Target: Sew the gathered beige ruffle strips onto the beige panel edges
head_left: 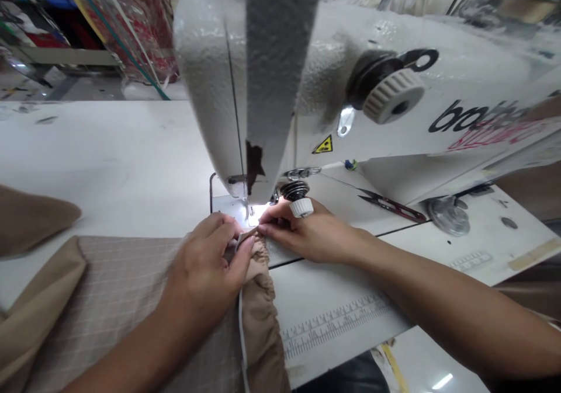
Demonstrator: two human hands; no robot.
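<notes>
A white sewing machine [205, 89] stands in front of me, its lit presser foot [251, 213] just beyond my fingertips. My left hand [205, 264] pinches the top edge of a tan gathered fabric strip [260, 323] close to the foot. From the right, my right hand [311, 232] pinches the same edge with thumb and forefinger, partly behind the tension knob [301, 207]. The strip hangs toward me with a white edge along its left side. Under my left arm spreads checked beige fabric [118, 276]. The needle tip is hard to make out in the glare.
Thread snips [392, 205] lie on the machine bed at right, beside a clear plastic disc-shaped piece [449, 215]. A printed ruler scale [335, 326] runs along the table's front. Brown fabric pieces [35, 218] rest at left. Red plastic-wrapped goods [142, 37] stand behind.
</notes>
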